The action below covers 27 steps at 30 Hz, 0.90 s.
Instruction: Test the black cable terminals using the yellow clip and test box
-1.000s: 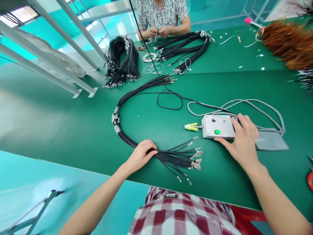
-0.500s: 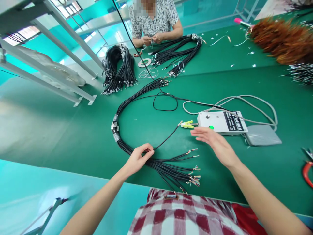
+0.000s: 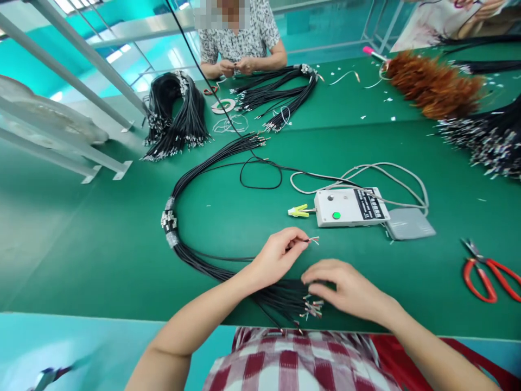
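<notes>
My left hand (image 3: 280, 255) is closed in a pinch on one black cable. The cable's stripped end (image 3: 314, 240), with thin coloured wires, sticks out past the fingertips. Below and to the right, my right hand (image 3: 348, 288) is curved with thumb and fingers apart, over the loose ends of the cable bundle (image 3: 228, 272). Frayed wire ends (image 3: 312, 308) show beneath its fingertips. The bundle curves in a C shape and is bound at a taped section with metal parts (image 3: 169, 220). Beyond my hands lies a white box (image 3: 344, 209) with a green button and a yellow-green clip-like tip (image 3: 299, 210).
Red-handled scissors (image 3: 480, 271) lie at the right. A grey pedal (image 3: 410, 223) with a looped grey cord sits beside the box. Across the table a co-worker (image 3: 240, 38) handles more black cables (image 3: 277, 89). A brown feather duster (image 3: 433, 84) lies at the far right.
My left hand has moved right, now near the cable's stripped end, which has left the clip tip. My right hand has come down from beside the box to the bundle's ends. The view has shifted right.
</notes>
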Tool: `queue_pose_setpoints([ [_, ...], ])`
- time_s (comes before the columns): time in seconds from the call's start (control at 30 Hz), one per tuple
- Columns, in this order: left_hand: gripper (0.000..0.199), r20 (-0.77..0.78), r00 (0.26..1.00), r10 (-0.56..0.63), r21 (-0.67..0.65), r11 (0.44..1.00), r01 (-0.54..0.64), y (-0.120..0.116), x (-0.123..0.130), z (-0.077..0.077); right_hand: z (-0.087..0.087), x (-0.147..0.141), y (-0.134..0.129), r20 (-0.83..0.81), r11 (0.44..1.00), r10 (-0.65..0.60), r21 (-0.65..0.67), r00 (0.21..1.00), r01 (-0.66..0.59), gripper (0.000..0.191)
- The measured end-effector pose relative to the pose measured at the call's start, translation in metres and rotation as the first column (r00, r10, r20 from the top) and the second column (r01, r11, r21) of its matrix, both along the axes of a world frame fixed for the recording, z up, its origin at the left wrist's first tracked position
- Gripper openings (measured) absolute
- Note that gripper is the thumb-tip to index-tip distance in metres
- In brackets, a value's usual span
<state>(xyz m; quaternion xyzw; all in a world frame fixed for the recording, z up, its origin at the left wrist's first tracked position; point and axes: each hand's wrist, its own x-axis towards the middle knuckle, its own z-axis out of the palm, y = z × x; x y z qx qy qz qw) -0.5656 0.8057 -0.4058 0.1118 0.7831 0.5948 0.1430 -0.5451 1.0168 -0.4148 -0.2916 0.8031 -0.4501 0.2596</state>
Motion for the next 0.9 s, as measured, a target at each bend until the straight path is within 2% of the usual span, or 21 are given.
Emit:
queue_pose_setpoints([
  [0.07, 0.019, 0.002, 0.999, 0.042, 0.017, 0.999, -0.042, 0.003, -0.004, -0.004, 0.004, -0.016, -0.001, -0.002, 0.978, -0.206, -0.039, 0.979, 0.206, 0.020],
  [0.13, 0.019, 0.057, 0.995, 0.083, 0.064, 0.994, -0.087, 0.002, -0.006, -0.009, 0.006, -0.030, -0.005, 0.060, 0.934, -0.340, -0.093, 0.939, 0.344, 0.022],
  [0.27, 0.024, 0.173, 0.975, 0.141, 0.170, 0.971, -0.170, 0.000, -0.008, -0.015, 0.002, -0.041, -0.020, 0.147, 0.871, -0.428, -0.198, 0.892, 0.450, 0.031],
  [0.33, 0.029, 0.205, 0.966, 0.155, 0.200, 0.960, -0.197, 0.000, -0.008, -0.016, -0.002, -0.041, -0.028, 0.174, 0.828, -0.464, -0.263, 0.868, 0.495, 0.026],
  [0.5, 0.040, 0.283, 0.945, 0.165, 0.300, 0.920, -0.251, -0.001, -0.007, -0.018, -0.014, -0.043, -0.038, 0.323, 0.732, -0.447, -0.404, 0.834, 0.548, 0.018],
  [0.73, 0.042, 0.427, 0.901, 0.079, 0.437, 0.854, -0.282, -0.005, -0.003, -0.024, -0.024, -0.045, -0.044, 0.468, 0.693, -0.381, -0.427, 0.797, 0.581, 0.014],
  [0.83, 0.040, 0.389, 0.915, 0.107, 0.418, 0.865, -0.279, -0.003, 0.000, -0.029, -0.027, -0.044, -0.045, 0.575, 0.674, -0.357, -0.387, 0.736, 0.629, 0.015],
  [0.9, 0.035, 0.272, 0.947, 0.171, 0.363, 0.893, -0.265, -0.002, 0.002, -0.033, -0.029, -0.045, -0.045, 0.667, 0.660, -0.318, -0.354, 0.674, 0.662, 0.016],
])
